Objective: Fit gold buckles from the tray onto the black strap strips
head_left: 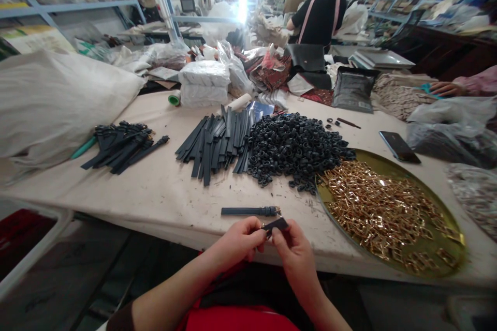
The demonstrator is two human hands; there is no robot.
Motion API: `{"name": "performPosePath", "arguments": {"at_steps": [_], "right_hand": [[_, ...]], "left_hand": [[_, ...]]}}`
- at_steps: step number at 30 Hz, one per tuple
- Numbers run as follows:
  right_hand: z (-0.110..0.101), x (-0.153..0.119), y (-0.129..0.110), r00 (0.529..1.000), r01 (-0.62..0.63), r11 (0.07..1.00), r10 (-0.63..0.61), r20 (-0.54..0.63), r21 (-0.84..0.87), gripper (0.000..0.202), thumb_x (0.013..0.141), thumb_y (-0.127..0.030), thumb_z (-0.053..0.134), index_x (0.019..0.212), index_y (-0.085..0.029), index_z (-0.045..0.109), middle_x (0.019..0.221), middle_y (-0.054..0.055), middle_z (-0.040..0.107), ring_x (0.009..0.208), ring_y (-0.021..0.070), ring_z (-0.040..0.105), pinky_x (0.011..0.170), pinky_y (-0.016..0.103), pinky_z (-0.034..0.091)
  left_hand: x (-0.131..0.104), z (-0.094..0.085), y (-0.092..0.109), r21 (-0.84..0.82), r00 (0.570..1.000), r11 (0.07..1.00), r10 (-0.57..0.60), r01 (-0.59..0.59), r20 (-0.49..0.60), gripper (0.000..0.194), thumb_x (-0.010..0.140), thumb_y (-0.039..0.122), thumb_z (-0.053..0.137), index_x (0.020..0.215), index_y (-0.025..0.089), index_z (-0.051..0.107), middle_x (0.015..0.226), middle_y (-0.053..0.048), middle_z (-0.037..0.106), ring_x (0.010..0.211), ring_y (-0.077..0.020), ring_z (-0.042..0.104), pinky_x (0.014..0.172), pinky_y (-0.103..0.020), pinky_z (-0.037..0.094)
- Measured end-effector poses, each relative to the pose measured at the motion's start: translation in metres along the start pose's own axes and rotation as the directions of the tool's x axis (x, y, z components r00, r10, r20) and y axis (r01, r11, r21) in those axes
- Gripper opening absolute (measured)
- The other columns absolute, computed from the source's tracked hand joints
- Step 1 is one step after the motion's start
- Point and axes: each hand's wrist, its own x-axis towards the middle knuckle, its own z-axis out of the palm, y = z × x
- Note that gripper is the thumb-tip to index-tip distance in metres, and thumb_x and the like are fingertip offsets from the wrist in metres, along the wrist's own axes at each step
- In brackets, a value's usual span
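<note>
Close to the table's front edge, my left hand [248, 238] and my right hand [293, 248] pinch a short dark leather strap [276, 225] between them. A bit of gold metal shows by the left fingertips; the rest of it is hidden. Just beyond lies one dark strap with a gold buckle [248, 211], flat on the table. Farther back are a stack of plain dark strips [217, 139] and a heap of small black loops [295, 147]. Gold buckles [384, 212] fill a round gold tray [438, 264] to the right.
Buckled straps [120, 145] lie in a pile at the left, beside a large pale cloth bundle [62, 98]. A phone [399, 146] rests at the right. Plastic-wrapped packs [204, 83] line the back. A co-worker's hand [444, 88] is on fabric at the far right.
</note>
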Motion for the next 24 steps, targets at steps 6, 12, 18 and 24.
{"name": "performPosePath", "arguments": {"at_steps": [6, 12, 18, 24], "right_hand": [[-0.009, 0.003, 0.001, 0.993, -0.055, 0.997, 0.061, 0.104, -0.062, 0.021, 0.070, -0.040, 0.059, 0.071, -0.020, 0.052, 0.061, -0.003, 0.051, 0.060, 0.0125, 0.046, 0.058, 0.024, 0.037], [-0.013, 0.008, -0.008, 0.975, 0.024, 0.999, -0.016, 0.223, -0.036, 0.024, 0.076, -0.043, 0.053, 0.077, -0.019, 0.053, 0.067, -0.002, 0.052, 0.063, 0.0114, 0.046, 0.059, 0.023, 0.036], [-0.040, 0.054, -0.020, 0.961, 0.173, 0.955, -0.109, 0.255, -0.242, 0.038, 0.082, -0.048, 0.037, 0.070, -0.018, 0.057, 0.061, 0.001, 0.053, 0.060, 0.0139, 0.049, 0.057, 0.026, 0.037], [-0.086, 0.114, -0.021, 0.926, 0.226, 0.524, -0.377, 0.014, -0.821, 0.021, 0.081, -0.031, 0.042, 0.084, -0.019, 0.058, 0.082, 0.006, 0.060, 0.075, 0.0184, 0.055, 0.067, 0.029, 0.039]], "left_hand": [[-0.010, 0.000, 0.003, 0.369, 0.968, 0.912, 0.231, -0.179, -0.101, 0.020, 0.076, 0.031, 0.044, 0.062, 0.016, 0.044, 0.057, 0.005, 0.042, 0.057, -0.0086, 0.037, 0.049, -0.021, 0.025], [-0.003, -0.009, 0.003, 0.221, 0.983, 0.964, 0.165, -0.145, -0.074, 0.025, 0.076, 0.039, 0.049, 0.066, 0.016, 0.045, 0.054, 0.006, 0.046, 0.048, -0.0081, 0.041, 0.046, -0.019, 0.030], [0.003, -0.008, 0.013, 0.139, 0.964, 0.954, 0.267, -0.266, 0.011, 0.025, 0.080, 0.031, 0.043, 0.100, 0.017, 0.050, 0.061, 0.004, 0.050, 0.050, -0.0085, 0.046, 0.049, -0.019, 0.037], [0.006, -0.014, 0.012, 0.124, 0.978, 0.975, 0.197, -0.187, -0.075, 0.034, 0.081, 0.038, 0.041, 0.104, 0.015, 0.049, 0.053, 0.007, 0.045, 0.042, -0.0070, 0.038, 0.041, -0.018, 0.030]]}}
